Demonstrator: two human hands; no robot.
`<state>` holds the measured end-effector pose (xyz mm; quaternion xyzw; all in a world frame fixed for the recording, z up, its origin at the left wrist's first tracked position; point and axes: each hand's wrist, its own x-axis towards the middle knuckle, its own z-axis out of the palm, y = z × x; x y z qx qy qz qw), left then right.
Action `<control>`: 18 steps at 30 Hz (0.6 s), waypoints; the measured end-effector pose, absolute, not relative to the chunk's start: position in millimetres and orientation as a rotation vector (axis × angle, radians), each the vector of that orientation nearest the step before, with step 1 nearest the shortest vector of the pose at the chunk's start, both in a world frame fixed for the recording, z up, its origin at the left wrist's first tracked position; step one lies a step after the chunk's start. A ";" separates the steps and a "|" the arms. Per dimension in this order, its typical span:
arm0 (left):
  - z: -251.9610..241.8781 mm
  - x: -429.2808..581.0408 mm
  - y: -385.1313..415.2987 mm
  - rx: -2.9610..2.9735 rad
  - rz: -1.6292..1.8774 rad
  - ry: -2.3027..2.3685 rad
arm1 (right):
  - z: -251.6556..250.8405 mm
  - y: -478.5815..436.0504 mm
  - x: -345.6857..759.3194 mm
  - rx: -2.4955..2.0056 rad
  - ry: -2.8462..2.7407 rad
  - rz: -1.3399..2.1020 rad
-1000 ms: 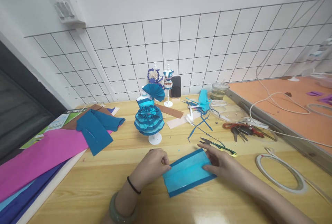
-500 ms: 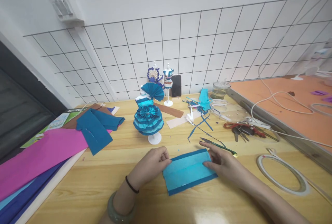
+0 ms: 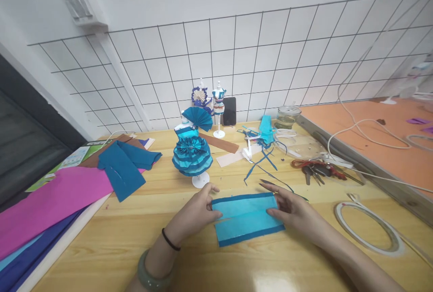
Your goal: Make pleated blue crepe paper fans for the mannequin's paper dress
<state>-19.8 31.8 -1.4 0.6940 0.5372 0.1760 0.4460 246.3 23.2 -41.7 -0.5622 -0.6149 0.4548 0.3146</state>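
Observation:
My left hand pinches the left end of a light blue paper strip with a dark blue upper edge. Its right end is between the thumb and fingers of my right hand. Just below lies a second light blue strip, dark blue along its lower edge. A gap separates the two strips at the left; whether they touch at the right I cannot tell. Beyond my hands stands a small dress form in a layered blue paper dress with a pleated fan. A dark pointed tool is mostly hidden behind my right hand.
Folded coloured papers cover the left side. A roll of narrow tape and keys lie at right. Behind are a smaller dress form, a phone, blue scraps and a lidded glass jar.
The light blue paper, which looked like one piece, now shows as two strips with a gap at the left. My left hand has shifted slightly up and grips the upper strip.

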 end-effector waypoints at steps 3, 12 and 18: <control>-4.8 -20.1 32.3 1.706 0.477 1.306 | -39.1 24.1 248.6 -1.509 -1.628 1.187; -11.0 -18.7 35.0 1.586 0.577 1.189 | -29.6 23.3 250.7 -1.492 -1.634 1.157; -13.9 -15.0 35.5 1.411 0.614 1.133 | -30.8 25.1 253.1 -1.454 -1.612 1.179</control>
